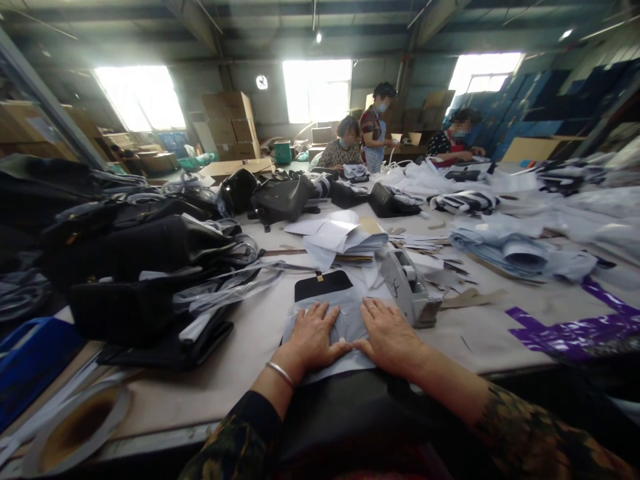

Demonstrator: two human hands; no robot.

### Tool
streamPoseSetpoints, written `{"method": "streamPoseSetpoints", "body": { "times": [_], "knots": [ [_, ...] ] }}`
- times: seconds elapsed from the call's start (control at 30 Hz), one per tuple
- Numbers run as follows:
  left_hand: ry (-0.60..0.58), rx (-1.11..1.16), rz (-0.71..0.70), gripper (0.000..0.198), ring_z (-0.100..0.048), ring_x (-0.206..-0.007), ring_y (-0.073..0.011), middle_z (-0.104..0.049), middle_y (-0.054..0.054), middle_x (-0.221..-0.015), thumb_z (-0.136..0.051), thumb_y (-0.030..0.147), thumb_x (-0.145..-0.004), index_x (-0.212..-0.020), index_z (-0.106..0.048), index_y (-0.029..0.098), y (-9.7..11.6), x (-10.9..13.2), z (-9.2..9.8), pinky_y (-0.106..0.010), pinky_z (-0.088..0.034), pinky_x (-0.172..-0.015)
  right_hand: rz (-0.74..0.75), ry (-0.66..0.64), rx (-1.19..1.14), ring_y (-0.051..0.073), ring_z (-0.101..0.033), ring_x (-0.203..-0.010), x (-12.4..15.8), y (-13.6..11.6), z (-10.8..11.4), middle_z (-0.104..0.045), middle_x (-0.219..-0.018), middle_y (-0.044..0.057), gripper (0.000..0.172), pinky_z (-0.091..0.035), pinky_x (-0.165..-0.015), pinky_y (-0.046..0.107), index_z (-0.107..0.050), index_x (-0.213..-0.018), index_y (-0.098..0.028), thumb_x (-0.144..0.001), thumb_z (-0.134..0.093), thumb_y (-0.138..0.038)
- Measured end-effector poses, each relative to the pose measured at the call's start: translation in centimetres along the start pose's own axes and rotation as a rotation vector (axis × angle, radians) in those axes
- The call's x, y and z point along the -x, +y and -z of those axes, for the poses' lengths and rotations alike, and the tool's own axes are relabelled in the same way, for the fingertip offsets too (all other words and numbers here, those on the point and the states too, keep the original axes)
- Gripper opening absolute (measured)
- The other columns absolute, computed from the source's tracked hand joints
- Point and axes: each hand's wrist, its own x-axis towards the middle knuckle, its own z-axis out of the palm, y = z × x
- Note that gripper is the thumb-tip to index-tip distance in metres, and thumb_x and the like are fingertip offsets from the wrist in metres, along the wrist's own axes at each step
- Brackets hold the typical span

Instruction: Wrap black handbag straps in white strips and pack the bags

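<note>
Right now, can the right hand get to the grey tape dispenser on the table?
Probably yes. The right hand lies flat on the bagged black pouch, and the tape dispenser stands close beside it, on its right, with nothing between them.

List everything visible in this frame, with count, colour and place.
pale sleeve: one, grey-white, mid-table, under both hands
flat pouch: one, black, partly inside the sleeve
tape dispenser: one, grey, right of the sleeve
paper stack: one, white, behind the pouch
bags: many, black, piled left
strips: several, purple, right table edge
tape roll: one, brownish core, lower left
co-workers: three, far end
table: one, beige
bracelet: one, silver, left wrist
left hand: flat on sleeve
right hand: flat on sleeve
</note>
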Motion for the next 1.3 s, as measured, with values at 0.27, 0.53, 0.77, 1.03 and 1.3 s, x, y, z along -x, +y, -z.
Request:
{"method": "streamPoseSetpoints", "body": {
  "times": [0.27, 0.53, 0.77, 1.03, 1.3],
  "knots": [
    [-0.019, -0.021, 0.006, 0.091, -0.031, -0.146, -0.0421, -0.036, -0.018, -0.159, -0.049, 0.077, -0.082, -0.154, -0.038, 0.023, 0.0, -0.4, -0.2, -0.063, -0.028, -0.115, 0.185, -0.018, 0.005, 0.03, -0.065, -0.108, 3.2, 1.6, 2.3, -0.074, -0.111, 0.013, 0.031, -0.042, -0.098, 0.045, -0.078, -0.097, -0.018, -0.098, -0.054, -0.037],
    [0.013, -0.045, -0.018, 0.086, -0.035, -0.144, -0.0414, -0.037, -0.015, -0.159, -0.052, 0.074, -0.083, -0.153, -0.042, 0.024, 0.0, -0.7, -0.4, -0.06, -0.032, -0.114, 0.326, 0.146, -0.103, 0.03, -0.055, -0.125, -1.9, -2.2, 4.4, -0.066, -0.128, 0.015, 0.039, -0.037, -0.108, 0.04, -0.069, -0.119, -0.012, -0.1, -0.051, -0.04],
    [0.001, -0.06, -0.01, 0.087, -0.033, -0.146, -0.0388, -0.039, -0.014, -0.159, -0.051, 0.072, -0.084, -0.156, -0.035, 0.025, 0.2, -0.5, -0.4, -0.061, -0.027, -0.117, 0.159, -0.096, -0.227, 0.037, -0.031, -0.147, -5.3, -1.0, -1.5, -0.037, -0.159, 0.02, 0.072, -0.023, -0.117, 0.058, -0.041, -0.152, -0.009, -0.1, -0.038, -0.059],
    [0.08, -0.146, 0.246, 0.082, -0.039, -0.141, -0.04, -0.046, -0.019, -0.153, -0.029, 0.075, -0.092, -0.148, -0.048, 0.019, -0.6, 1.8, 0.1, -0.067, -0.019, -0.115, 0.103, -0.135, -0.206, 0.036, -0.017, -0.152, -5.6, -0.3, -3.4, -0.025, -0.165, 0.017, 0.084, -0.015, -0.119, 0.06, -0.033, -0.157, -0.009, -0.095, -0.039, -0.065],
    [-0.1, -0.247, 0.305, 0.078, -0.022, -0.149, -0.047, -0.041, -0.023, -0.156, -0.051, 0.07, -0.085, -0.139, -0.057, 0.014, 0.5, 0.5, 3.8, -0.072, -0.01, -0.115, 0.095, -0.157, -0.192, 0.037, -0.019, -0.152, -5.7, -0.6, -3.0, -0.027, -0.164, 0.017, 0.083, -0.016, -0.119, 0.061, -0.035, -0.155, -0.007, -0.094, -0.04, -0.062]
  ]
}}
